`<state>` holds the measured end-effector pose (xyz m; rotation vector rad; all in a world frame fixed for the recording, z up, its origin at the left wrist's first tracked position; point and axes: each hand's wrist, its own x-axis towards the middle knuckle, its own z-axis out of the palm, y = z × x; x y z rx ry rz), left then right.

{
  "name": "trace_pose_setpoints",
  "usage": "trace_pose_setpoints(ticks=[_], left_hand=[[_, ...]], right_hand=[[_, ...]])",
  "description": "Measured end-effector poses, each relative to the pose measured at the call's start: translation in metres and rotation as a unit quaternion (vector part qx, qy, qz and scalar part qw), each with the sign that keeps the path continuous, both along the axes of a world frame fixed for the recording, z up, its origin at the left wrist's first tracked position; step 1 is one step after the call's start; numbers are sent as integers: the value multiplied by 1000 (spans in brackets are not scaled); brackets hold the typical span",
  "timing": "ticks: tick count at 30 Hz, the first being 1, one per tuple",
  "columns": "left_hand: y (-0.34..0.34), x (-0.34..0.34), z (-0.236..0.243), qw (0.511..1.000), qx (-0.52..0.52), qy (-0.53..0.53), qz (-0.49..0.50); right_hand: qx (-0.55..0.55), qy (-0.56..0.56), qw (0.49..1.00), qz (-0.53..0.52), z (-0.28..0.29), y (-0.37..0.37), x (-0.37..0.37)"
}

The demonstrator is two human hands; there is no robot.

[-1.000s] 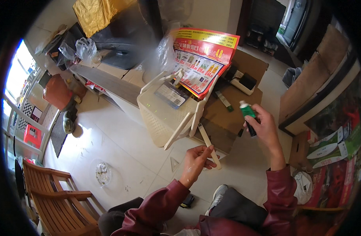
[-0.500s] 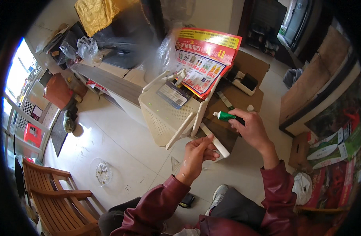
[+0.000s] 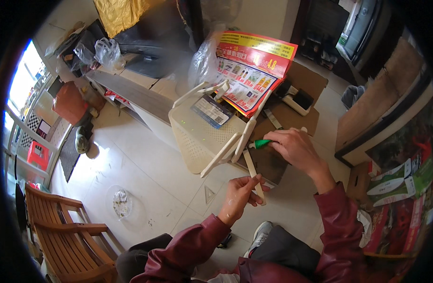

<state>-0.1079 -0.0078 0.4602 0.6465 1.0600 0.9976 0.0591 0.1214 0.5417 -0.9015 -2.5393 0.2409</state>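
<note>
The cream stool (image 3: 204,137) lies tipped, its legs toward the right, and part of its frame is hidden behind the flyer (image 3: 256,70) at its far right side. A card (image 3: 212,112) lies on the stool; its print is too small to make out.

Near the stool, on the side toward the person, the left hand (image 3: 244,195) pinches a pale strip (image 3: 250,162) between thumb and closed fingers. The fingers cover the strip's lower middle; a short end shows beyond them. Its upper end comes up to the stool's nearest leg, but whether it touches cannot be told.

Just right of the stool, the right hand (image 3: 296,148) is closed around a green tube (image 3: 262,143), palm down. Only the tube's front part shows, pointing toward the stool; the rest is hidden under the fingers. The nozzle is too small to tell whether anything is coming out.

Right of the stool lies a sheet of cardboard (image 3: 311,78), partly covered by the flyer and the right hand. On it is a narrow flat thing (image 3: 272,118), hard to make out. Beyond the stool, a clear plastic bag (image 3: 204,63) is blurred. Left of the stool, toward the person, a wooden chair (image 3: 70,231) is cut off by the dark rim.
</note>
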Motion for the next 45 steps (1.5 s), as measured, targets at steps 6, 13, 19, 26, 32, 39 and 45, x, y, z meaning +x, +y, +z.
trace_pose_setpoints(ticks=[6,13,19,26,32,39,45], left_hand=[[1,0,-8,1000,11,17,9],[2,-1,-7,999,15,29,5],[1,-1,-8,999,17,27,8],[1,-1,-8,999,26,23,5],[-1,-6,-4,999,32,28,9],[-3,-8,-8,999,39,16,14],[-3,-8,-9,999,37,10,16]], right_hand=[[-19,-22,1000,5,-2,1,-6],[23,-25,999,14,-8,1,-12],[70,-101,992,-28,-13,-7,-17],[231,-194,953,0,-22,-19,-21],[317,-216,922,47,-9,-22,-34],[410,-264,864,125,7,-19,-42],[426,-177,884,79,5,-13,-39]])
